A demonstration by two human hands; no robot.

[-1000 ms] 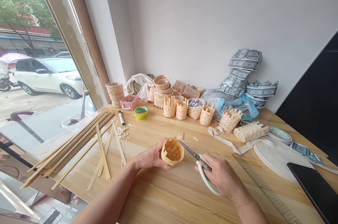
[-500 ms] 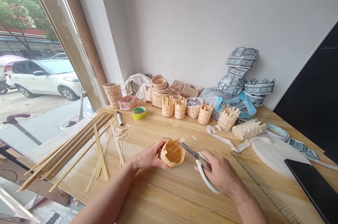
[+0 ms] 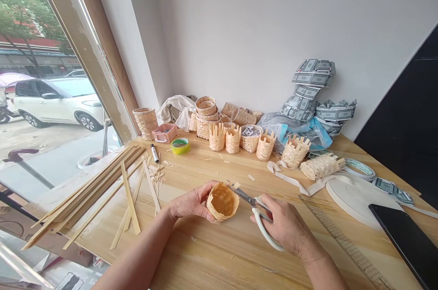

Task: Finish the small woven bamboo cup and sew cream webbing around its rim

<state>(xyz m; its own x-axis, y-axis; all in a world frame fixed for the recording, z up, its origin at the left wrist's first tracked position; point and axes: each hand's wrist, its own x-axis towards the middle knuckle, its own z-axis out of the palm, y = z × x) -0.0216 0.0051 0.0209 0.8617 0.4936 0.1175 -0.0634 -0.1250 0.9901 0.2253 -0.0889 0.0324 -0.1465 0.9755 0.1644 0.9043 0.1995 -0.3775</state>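
My left hand (image 3: 188, 205) is closed around a small woven bamboo basket (image 3: 222, 202), tilted so its open mouth faces me, just above the wooden table (image 3: 226, 253). My right hand (image 3: 289, 228) grips white-handled scissors (image 3: 255, 210); their blades reach the basket's upper right rim. Small cut bamboo bits (image 3: 236, 184) lie just behind the basket.
Long bamboo strips (image 3: 92, 189) lie at the left by the window. Several small baskets (image 3: 239, 137), a pink tray (image 3: 164, 132), green tape (image 3: 180, 145) and a marker (image 3: 154, 153) stand at the back. At the right are white webbing (image 3: 356, 194), a ruler (image 3: 342, 240) and a dark tablet (image 3: 407, 240).
The basket has turned a little in my left hand and the scissor blades have shifted slightly left along its rim. Both hands stay in place.
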